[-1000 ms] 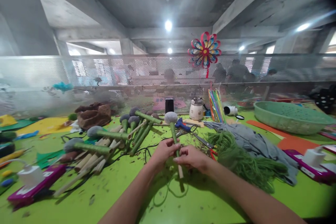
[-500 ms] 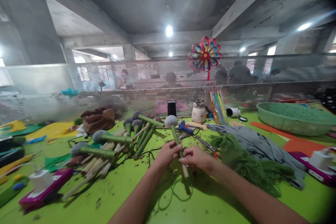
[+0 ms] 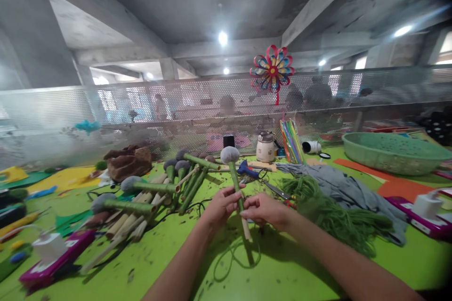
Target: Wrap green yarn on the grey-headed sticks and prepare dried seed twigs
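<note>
A mallet (image 3: pixel 230 155) with a round grey padded head points away from me, its handle wrapped in green yarn down to a bare wooden end. My left hand (image 3: pixel 223 203) is closed around the wrapped part of the handle. Beside it, at the lower edge of the wrapping, the fingers of my right hand (image 3: pixel 262 210) are pinched together against the handle. A loose loop of green yarn (image 3: pixel 219 280) hangs and lies below, running up toward the right fingertips, which hide its end.
Several similar mallets (image 3: pixel 141 186) and bare sticks are piled left. Scissors (image 3: pixel 277 191), a blue glue gun (image 3: pixel 248 169), green yarn hanks (image 3: pixel 339 216) and grey cloth (image 3: pixel 328 183) lie right. A green basket (image 3: pixel 388 162) stands far right; purple power strips (image 3: pixel 58 263) sit at both sides.
The view has shifted slightly. Both hands keep their places on the mallet, and its head is tilted a little further to the left.
</note>
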The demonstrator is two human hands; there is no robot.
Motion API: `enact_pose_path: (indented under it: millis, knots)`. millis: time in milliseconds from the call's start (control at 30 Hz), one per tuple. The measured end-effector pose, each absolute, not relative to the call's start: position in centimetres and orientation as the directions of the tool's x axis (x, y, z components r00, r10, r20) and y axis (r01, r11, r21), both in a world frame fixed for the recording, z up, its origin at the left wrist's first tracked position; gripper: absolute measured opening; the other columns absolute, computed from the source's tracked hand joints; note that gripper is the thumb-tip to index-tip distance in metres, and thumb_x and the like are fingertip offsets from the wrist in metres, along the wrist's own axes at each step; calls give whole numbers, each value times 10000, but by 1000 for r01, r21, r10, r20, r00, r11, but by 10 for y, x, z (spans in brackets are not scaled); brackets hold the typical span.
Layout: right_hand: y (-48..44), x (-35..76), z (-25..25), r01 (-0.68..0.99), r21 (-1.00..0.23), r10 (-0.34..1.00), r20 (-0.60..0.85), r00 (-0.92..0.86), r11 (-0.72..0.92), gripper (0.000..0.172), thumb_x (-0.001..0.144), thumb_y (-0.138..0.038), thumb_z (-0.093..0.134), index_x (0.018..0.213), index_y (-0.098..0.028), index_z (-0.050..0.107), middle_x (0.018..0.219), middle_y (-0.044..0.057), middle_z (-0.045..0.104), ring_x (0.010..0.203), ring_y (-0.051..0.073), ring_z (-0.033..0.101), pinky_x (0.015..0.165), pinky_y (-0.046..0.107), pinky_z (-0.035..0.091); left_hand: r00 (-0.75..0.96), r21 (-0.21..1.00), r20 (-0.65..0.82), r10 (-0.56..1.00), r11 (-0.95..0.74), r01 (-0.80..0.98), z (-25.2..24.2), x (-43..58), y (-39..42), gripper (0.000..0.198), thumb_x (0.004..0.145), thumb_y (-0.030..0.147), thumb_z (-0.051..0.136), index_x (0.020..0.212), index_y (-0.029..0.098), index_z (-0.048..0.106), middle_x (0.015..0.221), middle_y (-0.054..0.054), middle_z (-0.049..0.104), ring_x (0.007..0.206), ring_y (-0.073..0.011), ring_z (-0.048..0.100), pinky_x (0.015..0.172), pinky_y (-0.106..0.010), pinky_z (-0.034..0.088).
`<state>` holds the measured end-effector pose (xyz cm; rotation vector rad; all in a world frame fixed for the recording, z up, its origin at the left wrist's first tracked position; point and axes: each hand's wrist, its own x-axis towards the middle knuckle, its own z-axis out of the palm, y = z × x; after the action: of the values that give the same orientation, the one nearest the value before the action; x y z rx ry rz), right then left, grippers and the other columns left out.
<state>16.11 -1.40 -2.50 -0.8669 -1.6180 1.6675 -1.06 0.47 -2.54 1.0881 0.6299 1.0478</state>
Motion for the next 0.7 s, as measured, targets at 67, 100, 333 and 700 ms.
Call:
enact_pose_path:
  millis: [67,100,333,700]
  knots:
    - [-12,161,-26,18,-999,843,-37,-537,-32,340,616,-386,770,665,-125,558,425,-94,381,372,26,272,386,199,177,377,927,67,924,83,-366,-28,-8,7,454,605,260,806,1009,113,661,744,-33,633,654,-120,602,651,-242,464]
    - [-11,161,-27,31,-999,848,-49,-528,-38,346,613,-391,773,676,-123,563,428,-95,379,376,25,269,387,198,173,359,930,60,931,79,-360,-31,-7,8,432,599,255,810,981,112,669,740,-27,633,639,-111,596,625,-228,457]
    - [-7,169,-30,41,-995,819,-100,-566,-93,350,617,-395,770,719,-118,580,434,-95,369,377,23,244,382,197,147,333,935,4,943,115,-335,-35,-4,12,402,562,218,828,920,100,687,654,-12,632,558,-85,560,522,-184,402]
    - [-7,175,-28,-52,-984,716,-89,-693,-173,299,672,-337,740,802,-109,597,446,-114,292,397,22,188,407,201,125,442,913,54,896,135,-386,-28,-8,7,469,641,227,778,1080,120,652,757,-42,640,666,-118,591,642,-229,451]
